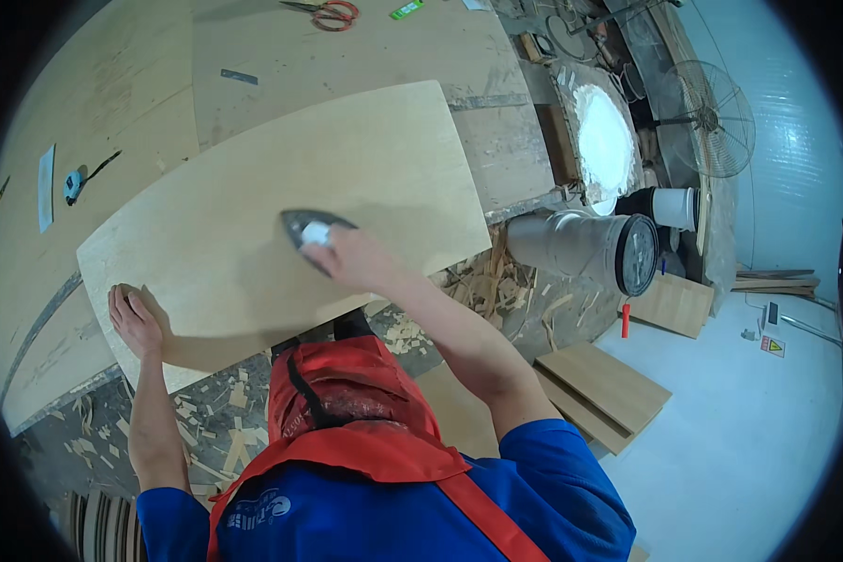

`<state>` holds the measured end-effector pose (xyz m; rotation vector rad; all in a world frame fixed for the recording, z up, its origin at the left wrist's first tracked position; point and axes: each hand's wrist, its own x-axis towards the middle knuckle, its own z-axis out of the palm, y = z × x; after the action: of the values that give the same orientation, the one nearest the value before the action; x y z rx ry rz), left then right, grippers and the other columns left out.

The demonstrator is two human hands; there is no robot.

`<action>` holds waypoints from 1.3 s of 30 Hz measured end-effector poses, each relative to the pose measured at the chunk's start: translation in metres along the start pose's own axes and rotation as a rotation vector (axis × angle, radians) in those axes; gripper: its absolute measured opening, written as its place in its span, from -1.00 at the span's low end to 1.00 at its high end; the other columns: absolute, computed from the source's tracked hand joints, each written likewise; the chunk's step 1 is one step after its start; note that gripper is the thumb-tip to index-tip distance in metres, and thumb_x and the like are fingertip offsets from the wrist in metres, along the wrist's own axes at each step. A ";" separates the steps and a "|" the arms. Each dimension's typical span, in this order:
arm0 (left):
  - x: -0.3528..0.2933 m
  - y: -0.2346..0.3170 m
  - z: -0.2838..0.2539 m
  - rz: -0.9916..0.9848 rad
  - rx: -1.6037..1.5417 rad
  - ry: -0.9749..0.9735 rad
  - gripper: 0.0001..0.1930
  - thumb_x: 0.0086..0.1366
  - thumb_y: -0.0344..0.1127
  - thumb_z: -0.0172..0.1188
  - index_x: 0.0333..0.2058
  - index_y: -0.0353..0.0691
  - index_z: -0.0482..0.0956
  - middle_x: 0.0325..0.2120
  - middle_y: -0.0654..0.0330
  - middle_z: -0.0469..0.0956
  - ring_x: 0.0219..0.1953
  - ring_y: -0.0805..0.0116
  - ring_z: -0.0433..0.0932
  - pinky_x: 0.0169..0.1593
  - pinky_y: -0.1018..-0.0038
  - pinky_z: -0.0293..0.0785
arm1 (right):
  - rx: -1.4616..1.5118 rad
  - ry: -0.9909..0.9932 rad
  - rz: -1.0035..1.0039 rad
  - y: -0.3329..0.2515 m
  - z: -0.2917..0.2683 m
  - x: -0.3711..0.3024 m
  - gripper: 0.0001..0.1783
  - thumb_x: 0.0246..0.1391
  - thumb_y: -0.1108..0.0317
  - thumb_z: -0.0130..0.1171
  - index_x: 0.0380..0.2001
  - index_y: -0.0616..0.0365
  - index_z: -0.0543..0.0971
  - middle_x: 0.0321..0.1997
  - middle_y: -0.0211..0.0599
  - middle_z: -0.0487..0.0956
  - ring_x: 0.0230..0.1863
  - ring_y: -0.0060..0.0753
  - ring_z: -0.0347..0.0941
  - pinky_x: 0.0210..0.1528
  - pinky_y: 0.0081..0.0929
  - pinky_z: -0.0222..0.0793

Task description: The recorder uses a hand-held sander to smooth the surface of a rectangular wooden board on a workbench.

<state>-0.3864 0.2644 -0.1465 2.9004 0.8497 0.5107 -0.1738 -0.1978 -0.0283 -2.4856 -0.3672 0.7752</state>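
Note:
A large pale wooden panel (347, 140) lies on the workbench in front of me, its near edge reaching past the bench toward my body. My right hand (358, 260) is wrapped around the handle of a clothes iron (300, 225). The iron rests on the middle of the panel, its pointed tip toward the far left; my fingers hide part of its handle. At the panel's left end, my left hand (137, 323) lies on the surface with its fingers stretched out and holds nothing.
Red-handled scissors (335, 15), a metal strip (240, 77) and a tape measure (72, 187) lie on the bench. A clear bucket (571, 248) and a white-coated board (604, 140) are at the right, near a fan (707, 119). Wood scraps (239, 440) litter the floor.

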 end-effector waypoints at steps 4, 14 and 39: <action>0.002 -0.001 -0.001 -0.014 -0.026 0.029 -0.53 0.59 -0.11 -0.05 0.28 -0.30 0.44 0.30 -0.10 0.41 0.38 -0.10 0.33 0.42 0.07 0.23 | -0.053 -0.186 -0.139 0.023 -0.008 -0.024 -0.35 0.40 -0.21 -0.02 -0.01 0.25 0.59 -0.19 0.25 0.67 -0.14 0.35 0.63 -0.07 0.16 0.53; -0.001 0.009 -0.003 0.016 -0.050 0.082 -0.53 0.56 -0.09 -0.01 0.22 -0.33 0.48 0.25 -0.11 0.46 0.35 -0.13 0.36 0.41 0.04 0.24 | 0.615 0.546 0.517 0.224 -0.108 -0.031 -0.26 0.45 -0.20 -0.06 -0.58 0.23 0.56 -0.70 -0.32 0.45 -0.75 -0.32 0.41 -0.68 -0.25 0.31; 0.042 -0.109 -0.177 -0.197 -0.717 -0.147 -0.46 0.64 -0.03 -0.12 0.30 -0.36 0.44 0.26 -0.09 0.52 0.36 0.12 0.42 0.41 0.32 0.25 | -0.057 -0.494 -0.528 -0.342 0.311 -0.112 -0.34 0.41 -0.18 0.01 -0.14 0.38 0.55 -0.27 0.19 0.70 -0.18 0.27 0.66 -0.10 0.09 0.57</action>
<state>-0.4686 0.3755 0.0140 2.1484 0.7262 0.4548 -0.4821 0.1643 -0.0126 -2.0627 -1.1736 1.1380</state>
